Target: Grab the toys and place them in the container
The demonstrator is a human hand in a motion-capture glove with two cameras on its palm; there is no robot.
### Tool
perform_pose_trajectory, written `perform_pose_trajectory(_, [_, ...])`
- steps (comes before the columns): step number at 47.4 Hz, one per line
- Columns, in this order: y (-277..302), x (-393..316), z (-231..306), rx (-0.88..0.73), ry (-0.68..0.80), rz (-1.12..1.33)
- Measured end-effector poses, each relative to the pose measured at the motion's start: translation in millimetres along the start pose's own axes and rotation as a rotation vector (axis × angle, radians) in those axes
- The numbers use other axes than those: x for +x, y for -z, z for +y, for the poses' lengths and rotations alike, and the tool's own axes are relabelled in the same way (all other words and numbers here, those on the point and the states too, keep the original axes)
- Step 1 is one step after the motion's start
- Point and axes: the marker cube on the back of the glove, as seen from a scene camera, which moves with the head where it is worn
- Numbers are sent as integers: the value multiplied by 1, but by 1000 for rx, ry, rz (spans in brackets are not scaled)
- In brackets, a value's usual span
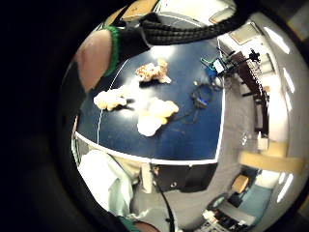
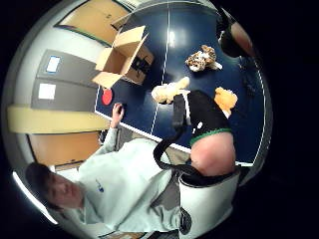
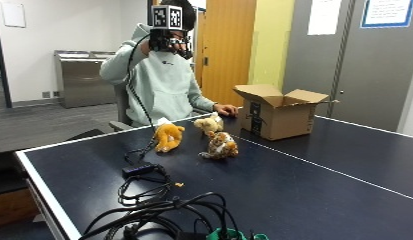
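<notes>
Fig.: I see right hand [image 3: 167, 40] raised by the head, fingers' state can't tell. Three toys [image 3: 219, 145] on table [image 3: 339, 200]; box [image 3: 278, 114] at 1 o'clock of them. Step: pre-reach; next, descend to a toy.
</notes>
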Motion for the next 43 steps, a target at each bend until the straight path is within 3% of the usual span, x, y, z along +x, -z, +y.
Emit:
perform_pose_trajectory(11, [22,-1,-41,-121,-33,29])
perform_pose_trajectory(29, [0,10,-132,-270,-99,38])
perform_pose_trajectory(36, [-28,9,-159,-207,-72,39])
perform_pose_trajectory(43, [-88,25,-198,32,-12,10])
